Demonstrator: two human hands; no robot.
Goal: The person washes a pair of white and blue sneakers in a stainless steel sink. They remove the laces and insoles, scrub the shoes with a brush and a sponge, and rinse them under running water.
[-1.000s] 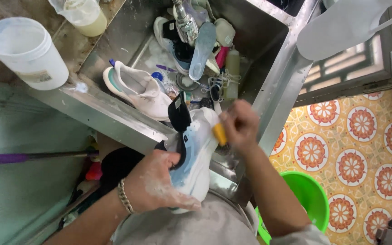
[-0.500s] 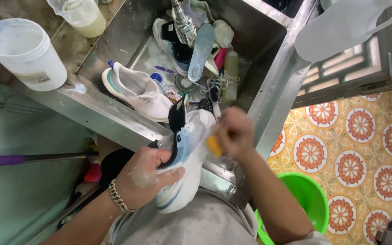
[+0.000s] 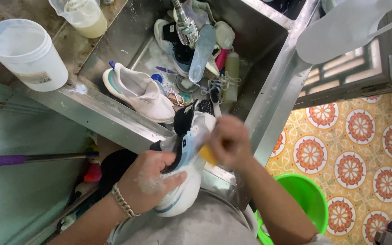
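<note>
My left hand (image 3: 148, 181), soapy and with a chain bracelet at the wrist, grips a white and light-blue sneaker (image 3: 183, 177) with a black tongue over the near rim of a steel sink (image 3: 268, 104). My right hand (image 3: 230, 141) is blurred and closed on a yellow brush (image 3: 208, 155), pressed against the sneaker's side. A second white sneaker (image 3: 139, 93) lies in the sink just beyond.
The sink holds more shoes, a pale blue insole (image 3: 201, 52), laces, a small bottle and a tap (image 3: 184, 22). A white plastic jar (image 3: 26, 54) and a measuring jug (image 3: 82, 16) stand at left. A green bucket (image 3: 305, 199) sits on the patterned floor tiles at right.
The sneaker has turned in my left hand, its toe now lower and nearer my body. My right hand keeps moving the brush along its side.
</note>
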